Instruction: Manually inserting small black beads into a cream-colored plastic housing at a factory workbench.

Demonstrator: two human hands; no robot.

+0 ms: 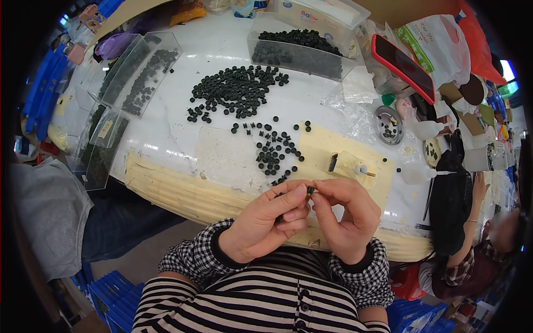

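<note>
My left hand point(266, 216) and my right hand point(352, 213) meet fingertip to fingertip just over the table's near edge. Between their pinched thumbs and forefingers is a small black grooved wheel point(311, 190). More black pieces point(279, 218) show partly in the curled fingers of my left hand; how many is hidden. Just beyond the hands lies a loose scatter of the same black wheels point(272, 158), some on their sides. Farther back is a larger heap of them point(236, 89). Right of the scatter, a small fixture point(355, 166) with a metal pin sits on yellowish tape.
A clear bin of black pieces point(300, 53) stands at the back, with more clear trays point(147, 72) at left. A red-cased phone point(402, 66) leans at back right. Near it are a round dish point(388, 125), squeeze bottles point(419, 173) and black cloth point(448, 205). Another person's arm point(472, 216) reaches in at right.
</note>
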